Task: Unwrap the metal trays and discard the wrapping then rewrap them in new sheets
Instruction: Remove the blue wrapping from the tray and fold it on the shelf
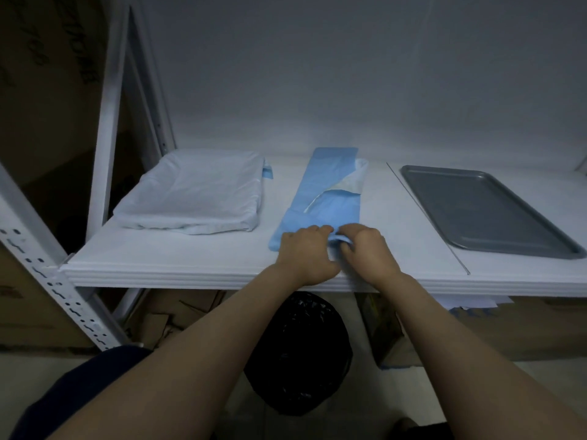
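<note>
Pinching the near end of the folded blue sheet (327,192), the left hand (306,252) and right hand (365,249) sit together, its long axis running straight away from them, while the bare metal tray (482,208) lies beyond the nearer right hand.

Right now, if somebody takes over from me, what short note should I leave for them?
Left hand and right hand: fingers of both grip the near end of the folded blue sheet, in the middle.
Bare metal tray lies to the right; white bundle, probably a tray still wrapped, to the left.
Black bin bag under the shelf.
Done: one tray unwrapped.
Left: unfold the sheet, wrap the bare tray, then do the bundle.
</note>
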